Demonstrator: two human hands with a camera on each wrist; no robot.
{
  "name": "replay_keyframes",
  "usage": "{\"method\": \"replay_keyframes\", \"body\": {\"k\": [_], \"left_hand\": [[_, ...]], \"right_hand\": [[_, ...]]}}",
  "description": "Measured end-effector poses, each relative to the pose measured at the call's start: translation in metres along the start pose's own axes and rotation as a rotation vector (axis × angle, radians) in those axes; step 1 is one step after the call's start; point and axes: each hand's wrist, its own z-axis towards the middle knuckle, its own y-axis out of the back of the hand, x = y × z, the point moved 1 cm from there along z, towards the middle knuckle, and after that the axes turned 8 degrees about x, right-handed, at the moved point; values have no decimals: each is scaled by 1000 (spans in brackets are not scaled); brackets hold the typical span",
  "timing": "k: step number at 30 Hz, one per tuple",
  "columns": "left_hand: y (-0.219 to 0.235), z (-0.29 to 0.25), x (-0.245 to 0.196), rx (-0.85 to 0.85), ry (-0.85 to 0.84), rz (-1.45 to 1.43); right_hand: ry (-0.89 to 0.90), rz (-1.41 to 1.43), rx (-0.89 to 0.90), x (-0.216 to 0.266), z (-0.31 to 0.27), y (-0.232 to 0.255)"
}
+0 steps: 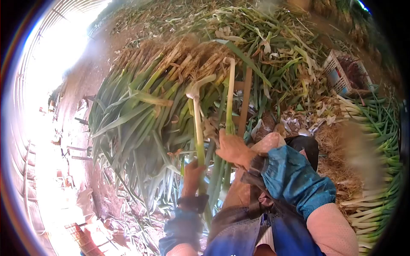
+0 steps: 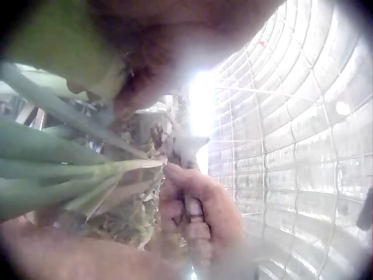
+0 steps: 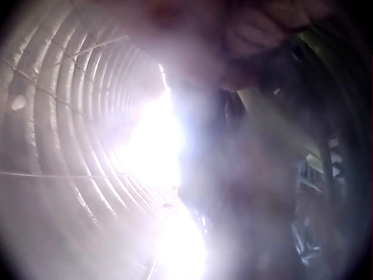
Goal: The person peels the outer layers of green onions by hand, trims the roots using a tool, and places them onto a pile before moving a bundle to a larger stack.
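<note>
In the head view my left hand (image 1: 193, 177) grips a large green onion (image 1: 197, 123) low on its stalk, with the white stem rising toward the root end. My right hand (image 1: 234, 148) is beside it, thumb and fingers at the green part of a second green onion (image 1: 230, 94), which stands nearly upright. In the left wrist view the right hand (image 2: 201, 210) pinches green leaves (image 2: 111, 169), while the left fingers (image 2: 169, 58) loom blurred at the top. The right wrist view is hazy, with dark fingers (image 3: 256, 29) above a pale stalk (image 3: 268, 116).
A big heap of untrimmed green onions (image 1: 141, 98), roots upward, lies ahead. Stripped leaves (image 1: 277, 55) cover the ground behind it. Cleaned green onions (image 1: 367, 222) are laid in a row at right, near a plastic crate (image 1: 337, 74). A wooden bar (image 1: 244, 102) stands beside the heap.
</note>
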Motion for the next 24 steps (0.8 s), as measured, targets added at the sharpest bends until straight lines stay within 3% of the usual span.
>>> {"method": "replay_keyframes", "body": {"k": [4, 6, 12, 18, 21, 24], "left_hand": [[-5, -9, -16, -16, 32, 16], [-5, -12, -23, -10, 8, 53], [-6, -12, 5, -34, -4, -18], [-13, -26, -11, -2, 120, -109], [-21, -21, 4, 23, 18, -57], [-41, -6, -28, 28, -24, -32]], "right_hand": [[-29, -1, 18, 8, -15, -2], [14, 37, -3, 5, -5, -3], [-106, -67, -109, -5, 59, 4], [-88, -145, -209, -17, 70, 10], [-122, -49, -36, 2, 36, 27], [48, -77, 32, 18, -2, 23]]}}
